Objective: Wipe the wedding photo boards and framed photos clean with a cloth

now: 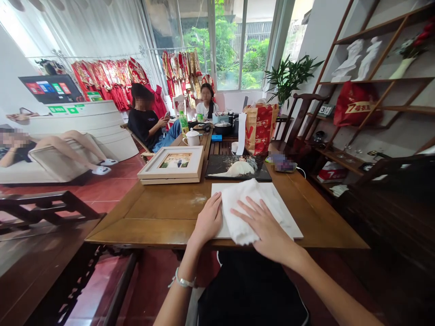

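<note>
A white board lies flat at the near edge of the wooden table. Over most of it is spread a soft white cloth, slightly rumpled at its edges. My right hand rests flat on the cloth with fingers spread. At the board's left side, my left hand lies with its fingers stretched out along the cloth's left edge. It grips nothing that I can see. Just beyond the board is a dark panel with a white, dress-like relief on it.
Stacked picture frames sit to the left, near a lidded white mug. Farther back stand a paper bag and a bottle. Two people sit beyond; another reclines on a sofa. Shelves line the right side.
</note>
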`<state>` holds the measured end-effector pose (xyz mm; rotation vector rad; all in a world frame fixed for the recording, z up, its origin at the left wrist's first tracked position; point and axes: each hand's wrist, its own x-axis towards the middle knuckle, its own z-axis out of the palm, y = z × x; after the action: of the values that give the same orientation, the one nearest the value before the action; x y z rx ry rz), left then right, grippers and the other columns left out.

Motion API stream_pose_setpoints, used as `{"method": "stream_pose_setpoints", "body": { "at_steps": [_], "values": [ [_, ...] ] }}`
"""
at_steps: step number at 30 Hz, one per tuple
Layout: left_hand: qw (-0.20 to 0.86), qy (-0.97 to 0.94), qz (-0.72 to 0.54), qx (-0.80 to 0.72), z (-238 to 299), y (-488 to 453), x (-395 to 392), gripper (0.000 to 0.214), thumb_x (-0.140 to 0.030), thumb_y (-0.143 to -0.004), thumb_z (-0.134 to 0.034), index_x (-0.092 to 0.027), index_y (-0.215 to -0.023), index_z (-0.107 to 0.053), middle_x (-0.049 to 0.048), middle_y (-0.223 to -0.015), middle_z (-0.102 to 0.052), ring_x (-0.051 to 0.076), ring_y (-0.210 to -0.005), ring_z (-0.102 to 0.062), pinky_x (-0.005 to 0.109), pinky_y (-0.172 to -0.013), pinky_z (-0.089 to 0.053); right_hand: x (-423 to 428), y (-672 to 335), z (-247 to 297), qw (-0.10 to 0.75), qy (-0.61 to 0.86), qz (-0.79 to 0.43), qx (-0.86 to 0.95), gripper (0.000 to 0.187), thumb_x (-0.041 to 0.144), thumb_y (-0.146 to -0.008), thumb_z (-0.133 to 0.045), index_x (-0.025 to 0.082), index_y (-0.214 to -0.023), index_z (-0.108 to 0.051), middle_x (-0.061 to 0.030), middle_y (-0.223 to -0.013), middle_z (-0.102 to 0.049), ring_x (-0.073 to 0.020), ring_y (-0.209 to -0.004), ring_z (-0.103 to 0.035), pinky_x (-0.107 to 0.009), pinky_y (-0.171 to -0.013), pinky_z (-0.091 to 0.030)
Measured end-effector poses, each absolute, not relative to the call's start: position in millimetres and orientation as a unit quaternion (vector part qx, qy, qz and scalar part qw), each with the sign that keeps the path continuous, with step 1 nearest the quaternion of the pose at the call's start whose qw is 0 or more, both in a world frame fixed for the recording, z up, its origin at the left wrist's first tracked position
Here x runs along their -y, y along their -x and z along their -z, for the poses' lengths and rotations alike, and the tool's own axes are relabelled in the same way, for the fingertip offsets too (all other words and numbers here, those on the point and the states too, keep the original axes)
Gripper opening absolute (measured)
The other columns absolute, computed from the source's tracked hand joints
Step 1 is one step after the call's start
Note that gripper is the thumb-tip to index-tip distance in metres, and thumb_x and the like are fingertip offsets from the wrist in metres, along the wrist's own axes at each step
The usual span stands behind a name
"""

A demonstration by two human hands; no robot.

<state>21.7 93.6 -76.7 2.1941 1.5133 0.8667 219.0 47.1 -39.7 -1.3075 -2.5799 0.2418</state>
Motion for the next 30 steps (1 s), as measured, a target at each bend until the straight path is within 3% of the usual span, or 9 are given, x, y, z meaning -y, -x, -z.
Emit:
{"method": "stream_pose_setpoints", "body": {
  "at_steps": [5,9,12,16,20,24,30],
  "values": [
    [0.170,-0.767,-0.306,-0.537,77,-22,-93,0.042,-0.016,-0.089,-0.034,-0.018,-0.128,-0.048,0.0069,-0.142,-0.042,0.018,-0.134,-0.034,0.039,-0.112,-0.030,11,-239,33,0.108,0.404,-0.127,0.900,0.088,0.006,-0.062,-0.044,0.032,-0.143,-0.024,0.0037,-0.152,-0.019,-0.0232,-0.139,-0.008,-0.052,-0.112,-0.009],
    [0.162,-0.766,-0.316,-0.537,80,-22,-94,0.042,-0.015,-0.089,-0.034,-0.019,-0.127,-0.049,0.0054,-0.141,-0.043,0.017,-0.134,-0.035,0.038,-0.112,-0.030,4,-256,31,0.143,0.456,-0.127,0.869,0.082,0.005,-0.064,-0.040,0.031,-0.141,-0.031,0.0034,-0.146,-0.034,-0.0199,-0.137,-0.021,-0.047,-0.112,-0.017],
    [0.169,-0.762,-0.314,-0.540,79,-22,-93,0.041,-0.016,-0.089,-0.034,-0.019,-0.127,-0.050,0.0056,-0.141,-0.044,0.018,-0.133,-0.036,0.039,-0.112,-0.030,-33,-256,34,0.155,0.523,-0.082,0.834,0.079,0.006,-0.062,-0.041,0.026,-0.139,-0.037,-0.0014,-0.143,-0.039,-0.0231,-0.136,-0.024,-0.048,-0.110,-0.021],
    [0.167,-0.767,-0.306,-0.539,78,-21,-93,0.042,-0.016,-0.089,-0.033,-0.018,-0.127,-0.049,0.0066,-0.141,-0.044,0.018,-0.134,-0.035,0.039,-0.112,-0.030,-84,-232,38,0.114,0.576,-0.047,0.808,0.073,0.011,-0.069,-0.046,0.025,-0.140,-0.035,-0.0060,-0.149,-0.029,-0.0321,-0.137,-0.016,-0.055,-0.108,-0.018],
    [0.174,-0.767,-0.302,-0.538,77,-20,-94,0.043,-0.015,-0.088,-0.032,-0.016,-0.129,-0.048,0.0082,-0.141,-0.043,0.018,-0.134,-0.035,0.038,-0.112,-0.029,-93,-199,38,0.080,0.555,-0.023,0.828,0.070,0.013,-0.069,-0.050,0.018,-0.138,-0.038,-0.0113,-0.149,-0.027,-0.0379,-0.136,-0.012,-0.062,-0.106,-0.006],
    [0.196,-0.772,-0.301,-0.524,72,-20,-92,0.044,-0.020,-0.088,-0.038,-0.020,-0.132,-0.045,0.0067,-0.142,-0.042,0.020,-0.134,-0.035,0.038,-0.110,-0.033,-58,-186,37,0.090,0.485,-0.006,0.870,0.076,0.009,-0.063,-0.048,0.015,-0.138,-0.038,-0.0100,-0.148,-0.029,-0.0360,-0.137,-0.011,-0.061,-0.107,-0.004],
    [0.182,-0.766,-0.298,-0.540,75,-20,-92,0.043,-0.017,-0.090,-0.031,-0.016,-0.129,-0.047,0.0077,-0.142,-0.042,0.018,-0.134,-0.034,0.037,-0.112,-0.030,-4,-212,29,0.060,0.441,-0.052,0.894,0.092,0.002,-0.051,-0.042,0.024,-0.140,-0.035,0.0001,-0.150,-0.026,-0.0260,-0.139,-0.009,-0.052,-0.112,-0.009]
  ]
}}
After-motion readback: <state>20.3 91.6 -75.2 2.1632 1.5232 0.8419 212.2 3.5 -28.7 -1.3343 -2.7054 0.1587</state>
